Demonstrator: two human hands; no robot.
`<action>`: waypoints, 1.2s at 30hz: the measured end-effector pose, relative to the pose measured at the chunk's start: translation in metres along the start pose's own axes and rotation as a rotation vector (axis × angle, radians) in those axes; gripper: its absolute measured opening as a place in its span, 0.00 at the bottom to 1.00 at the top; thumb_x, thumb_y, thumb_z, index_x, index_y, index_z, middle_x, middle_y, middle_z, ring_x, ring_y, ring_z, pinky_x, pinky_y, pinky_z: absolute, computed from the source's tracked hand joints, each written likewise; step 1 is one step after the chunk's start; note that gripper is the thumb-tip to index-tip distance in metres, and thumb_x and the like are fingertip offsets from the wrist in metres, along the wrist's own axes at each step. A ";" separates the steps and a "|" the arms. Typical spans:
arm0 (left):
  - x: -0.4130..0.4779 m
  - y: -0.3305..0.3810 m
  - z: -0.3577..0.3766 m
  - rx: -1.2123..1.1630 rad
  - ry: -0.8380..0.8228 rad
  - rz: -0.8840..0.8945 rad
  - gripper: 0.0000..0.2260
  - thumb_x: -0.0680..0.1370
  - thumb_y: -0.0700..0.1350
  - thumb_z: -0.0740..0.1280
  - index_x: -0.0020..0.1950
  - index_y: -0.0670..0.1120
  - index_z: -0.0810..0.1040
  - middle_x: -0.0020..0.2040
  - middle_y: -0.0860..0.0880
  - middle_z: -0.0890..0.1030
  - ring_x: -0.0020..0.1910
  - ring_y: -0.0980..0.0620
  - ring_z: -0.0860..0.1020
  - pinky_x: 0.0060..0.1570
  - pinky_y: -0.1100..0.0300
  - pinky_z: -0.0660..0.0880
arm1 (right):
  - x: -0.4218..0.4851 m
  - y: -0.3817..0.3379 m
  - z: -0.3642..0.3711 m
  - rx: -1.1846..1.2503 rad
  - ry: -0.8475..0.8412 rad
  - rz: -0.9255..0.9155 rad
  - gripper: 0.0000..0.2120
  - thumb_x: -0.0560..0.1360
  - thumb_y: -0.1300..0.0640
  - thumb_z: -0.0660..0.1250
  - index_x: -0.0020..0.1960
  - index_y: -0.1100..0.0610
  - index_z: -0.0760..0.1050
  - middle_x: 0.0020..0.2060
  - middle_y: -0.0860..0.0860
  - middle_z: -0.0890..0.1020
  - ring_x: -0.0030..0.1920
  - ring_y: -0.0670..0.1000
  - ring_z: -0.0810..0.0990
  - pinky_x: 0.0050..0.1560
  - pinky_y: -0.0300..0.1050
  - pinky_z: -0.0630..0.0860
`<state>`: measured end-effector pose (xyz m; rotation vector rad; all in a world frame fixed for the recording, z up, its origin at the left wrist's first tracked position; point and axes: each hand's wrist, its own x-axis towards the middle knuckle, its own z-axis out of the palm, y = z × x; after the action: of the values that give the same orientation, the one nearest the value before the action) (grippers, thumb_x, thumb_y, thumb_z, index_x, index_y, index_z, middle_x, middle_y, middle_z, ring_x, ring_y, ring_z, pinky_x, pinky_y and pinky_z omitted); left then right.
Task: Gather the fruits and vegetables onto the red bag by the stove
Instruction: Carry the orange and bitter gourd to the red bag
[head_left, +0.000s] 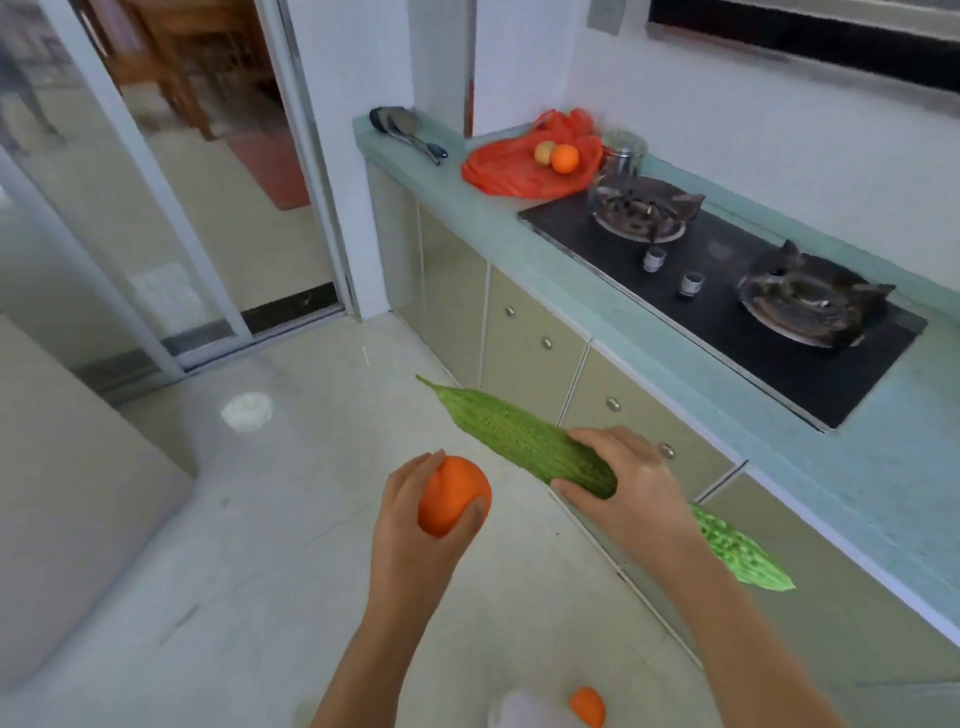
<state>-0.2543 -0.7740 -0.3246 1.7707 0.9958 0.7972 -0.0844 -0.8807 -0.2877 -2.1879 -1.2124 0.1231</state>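
Observation:
My left hand (415, 525) is closed around an orange (451, 493), held above the floor. My right hand (626, 486) grips a long green bitter gourd (514, 434) around its middle; the gourd's tip points up and left, and its other end sticks out behind my wrist. The red bag (511, 166) lies on the far end of the teal counter (597, 306), just left of the stove (727, 291). On the bag rest an orange (564, 158) and a paler yellowish fruit (544, 153).
A glass jar (623, 150) stands between the bag and the stove's near burner. Dark utensils (402, 130) lie at the counter's far end. An orange object (588, 705) shows at the bottom edge. A sliding glass door (156, 234) stands to the left.

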 end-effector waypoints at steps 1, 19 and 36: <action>0.006 -0.004 -0.005 -0.001 0.014 -0.013 0.23 0.68 0.43 0.74 0.61 0.55 0.72 0.59 0.55 0.71 0.54 0.58 0.71 0.44 0.79 0.65 | 0.011 -0.004 0.009 0.007 -0.022 -0.015 0.22 0.67 0.51 0.73 0.59 0.52 0.75 0.50 0.48 0.77 0.52 0.49 0.73 0.51 0.43 0.70; 0.281 -0.024 -0.078 0.151 0.119 -0.004 0.25 0.69 0.50 0.73 0.63 0.57 0.69 0.61 0.59 0.67 0.53 0.60 0.68 0.44 0.73 0.68 | 0.304 -0.066 0.125 0.128 -0.089 -0.185 0.22 0.68 0.52 0.73 0.60 0.54 0.74 0.48 0.50 0.78 0.50 0.51 0.74 0.48 0.45 0.73; 0.503 -0.086 -0.105 0.072 0.122 0.015 0.25 0.68 0.46 0.75 0.56 0.64 0.67 0.57 0.65 0.68 0.55 0.71 0.67 0.45 0.73 0.68 | 0.506 -0.093 0.211 0.098 -0.083 -0.099 0.21 0.67 0.52 0.74 0.58 0.54 0.75 0.47 0.50 0.78 0.49 0.51 0.75 0.46 0.43 0.72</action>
<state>-0.1348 -0.2671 -0.3191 1.8095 1.1045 0.8977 0.0601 -0.3434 -0.2973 -2.0529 -1.3296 0.2291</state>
